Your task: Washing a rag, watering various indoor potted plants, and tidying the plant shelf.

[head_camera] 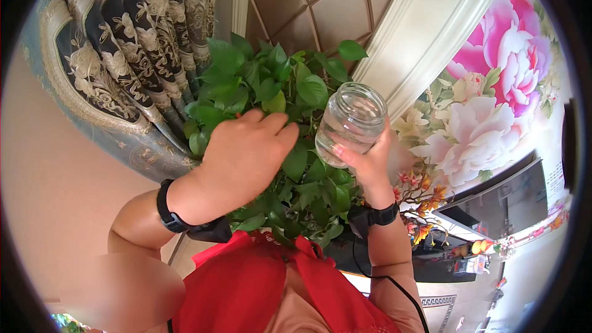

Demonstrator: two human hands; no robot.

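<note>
My right hand [370, 162] holds a clear glass jar [350, 125] from its right side, with the thumb across the lower front. Clear liquid is in the jar, its mouth is uncovered, and it leans slightly. My left hand [252, 155] reaches over a leafy green pothos plant [270, 81], back of the hand up and fingers bent down. Its fingertips and thumb are hidden, so whether it pinches anything cannot be told. A tiny red spot shows by its knuckles. Leaves spread behind, between and below both hands; the plant's pot is hidden.
Draped curtains with embroidered flowers [134, 55] hang at the left. Behind the plant are a padded wall panel [323, 4] and a cream moulding [430, 27]. At the right are a floral mural [499, 55], orange artificial flowers [423, 231] and a television [504, 199]. A black cable runs along my right arm.
</note>
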